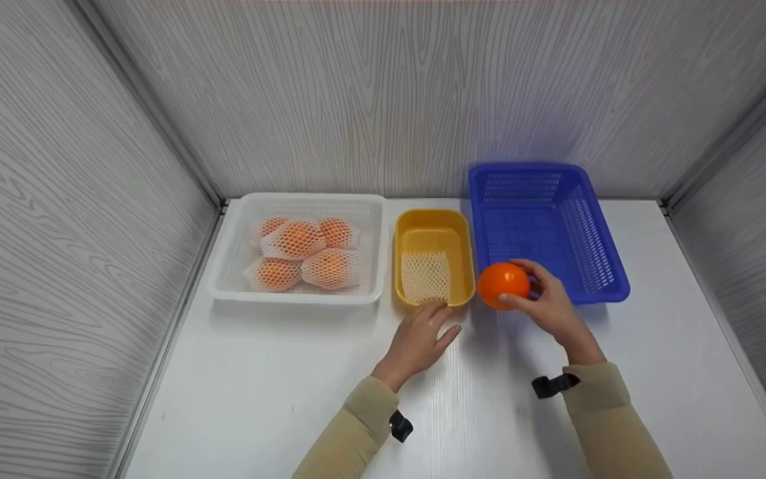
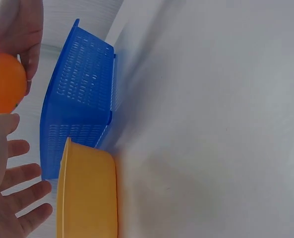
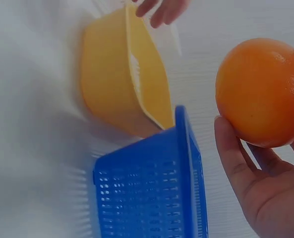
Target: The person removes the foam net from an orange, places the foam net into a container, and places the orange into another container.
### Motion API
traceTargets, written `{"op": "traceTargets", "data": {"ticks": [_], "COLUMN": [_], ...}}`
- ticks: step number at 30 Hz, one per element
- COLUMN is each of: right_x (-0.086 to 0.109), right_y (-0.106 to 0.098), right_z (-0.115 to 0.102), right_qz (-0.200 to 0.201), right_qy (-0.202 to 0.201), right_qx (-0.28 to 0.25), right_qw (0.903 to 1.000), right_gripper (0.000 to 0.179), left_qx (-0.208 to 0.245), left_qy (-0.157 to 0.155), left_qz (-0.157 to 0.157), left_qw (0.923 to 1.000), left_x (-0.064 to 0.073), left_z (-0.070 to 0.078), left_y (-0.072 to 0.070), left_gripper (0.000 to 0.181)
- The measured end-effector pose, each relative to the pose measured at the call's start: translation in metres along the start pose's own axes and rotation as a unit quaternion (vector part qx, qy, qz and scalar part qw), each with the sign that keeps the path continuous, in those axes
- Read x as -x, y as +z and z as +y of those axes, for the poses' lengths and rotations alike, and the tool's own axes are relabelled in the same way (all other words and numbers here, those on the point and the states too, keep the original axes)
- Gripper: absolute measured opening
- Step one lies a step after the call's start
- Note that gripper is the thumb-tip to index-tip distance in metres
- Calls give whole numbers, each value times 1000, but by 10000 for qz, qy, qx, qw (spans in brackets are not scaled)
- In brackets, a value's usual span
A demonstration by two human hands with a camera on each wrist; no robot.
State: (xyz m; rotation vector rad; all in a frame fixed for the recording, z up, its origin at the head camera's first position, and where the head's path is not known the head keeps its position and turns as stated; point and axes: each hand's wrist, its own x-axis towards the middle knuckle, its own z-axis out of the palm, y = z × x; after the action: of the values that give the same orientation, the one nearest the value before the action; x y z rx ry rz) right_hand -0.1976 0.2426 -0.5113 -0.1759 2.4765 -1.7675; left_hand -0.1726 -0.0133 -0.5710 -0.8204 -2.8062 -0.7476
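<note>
My right hand [image 1: 548,303] grips a bare orange [image 1: 504,286] between thumb and fingers, above the front left corner of the blue basket [image 1: 616,266]. In the right wrist view the orange [image 3: 261,91] shows smooth and uncovered. My left hand [image 1: 419,338] is near the front rim of the yellow bin [image 1: 433,219], its fingers extended and nothing in them. A white foam net sleeve [image 1: 425,274] lies inside that bin. The left wrist view shows the left hand [image 2: 15,183] with fingers spread beside the yellow bin [image 2: 89,193].
On the left stands a white basket [image 1: 230,286] with several oranges [image 1: 300,238] in white foam nets. The yellow bin stands between the white and blue baskets. A grey wood-grain wall [image 1: 383,100] rises behind them, and side walls border the white table [image 1: 276,386].
</note>
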Motion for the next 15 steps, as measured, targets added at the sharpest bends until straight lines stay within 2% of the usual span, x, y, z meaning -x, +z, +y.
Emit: {"op": "traceTargets", "data": {"ticks": [6,15], "right_x": [-11,-27], "right_y": [-16,-31], "right_z": [-4,-6], "right_qz": [185,345], "right_qy": [14,120], "right_qx": [131,345], "right_qw": [9997,9987], "right_gripper": [72,77], "left_qx": [-4,-240], "left_qy": [11,284], "left_qz": [-156,-94], "left_qw": [9999,9993], "left_x": [-6,-19], "left_z": [12,20], "left_y": [2,8], "left_gripper": [45,42]}}
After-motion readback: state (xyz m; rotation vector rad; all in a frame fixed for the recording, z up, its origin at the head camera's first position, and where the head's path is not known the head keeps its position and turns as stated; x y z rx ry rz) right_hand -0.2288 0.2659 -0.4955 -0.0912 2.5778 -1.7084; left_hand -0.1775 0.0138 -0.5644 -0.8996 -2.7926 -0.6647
